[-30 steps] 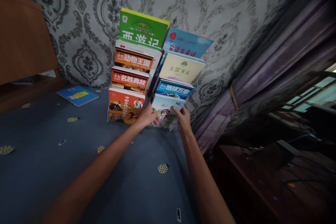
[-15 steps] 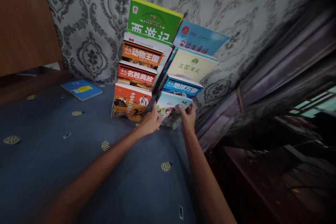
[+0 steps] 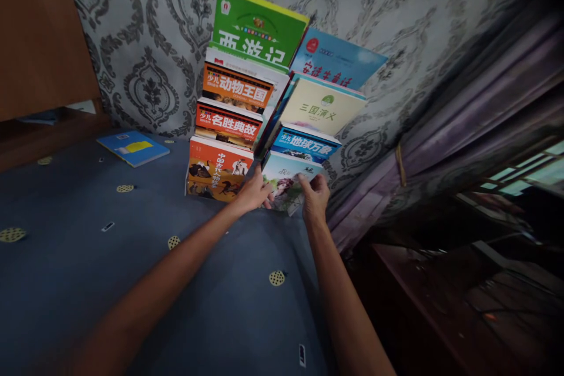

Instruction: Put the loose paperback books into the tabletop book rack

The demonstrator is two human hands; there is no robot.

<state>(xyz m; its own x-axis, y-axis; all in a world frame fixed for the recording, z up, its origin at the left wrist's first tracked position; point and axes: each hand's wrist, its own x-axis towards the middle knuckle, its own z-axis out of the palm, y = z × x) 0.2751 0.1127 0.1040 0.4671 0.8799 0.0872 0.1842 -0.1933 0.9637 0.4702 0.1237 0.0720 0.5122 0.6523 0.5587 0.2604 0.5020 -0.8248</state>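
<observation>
Over the last second we find little change: the pale book (image 3: 288, 185) stands before the blue book (image 3: 303, 144), its right edge pinched between fingers of the right hand (image 3: 316, 200). Whether the left hand (image 3: 254, 192) grips, we cannot tell. Handling, we judge, continues.
</observation>
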